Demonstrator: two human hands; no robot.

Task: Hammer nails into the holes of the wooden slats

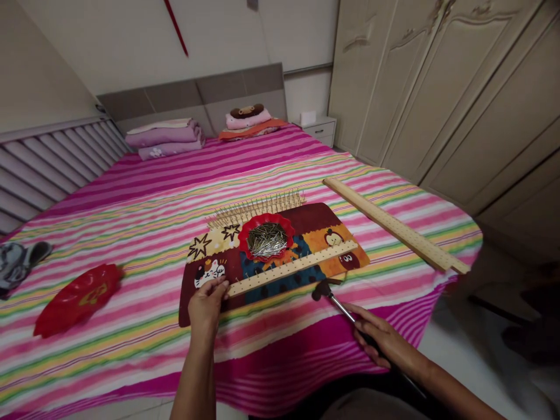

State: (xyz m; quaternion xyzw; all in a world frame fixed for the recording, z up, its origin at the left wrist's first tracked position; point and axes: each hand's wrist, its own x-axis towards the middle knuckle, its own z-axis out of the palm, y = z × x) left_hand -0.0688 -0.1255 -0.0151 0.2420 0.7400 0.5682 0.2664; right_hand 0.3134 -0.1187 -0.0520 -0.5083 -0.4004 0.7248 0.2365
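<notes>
My left hand (207, 304) is closed on the left end of a narrow wooden strip (294, 266) with a row of holes, which lies across a colourful cartoon mat (205, 256). A small hammer (336, 301) with a black head and metal shaft is gripped in my right hand (381, 340), its head resting near the mat's front edge. A red scalloped dish (266, 237) full of thin metal nails sits on the mat behind the strip. Behind the dish lies another wooden strip (258, 208) studded with upright nails.
All this rests on a bed with a pink striped sheet (131, 204). A long wooden strip (394, 224) lies at the right edge, a red plate (79, 298) at the left. Folded bedding (166, 137) lies at the headboard. Wardrobes (437, 87) stand at right.
</notes>
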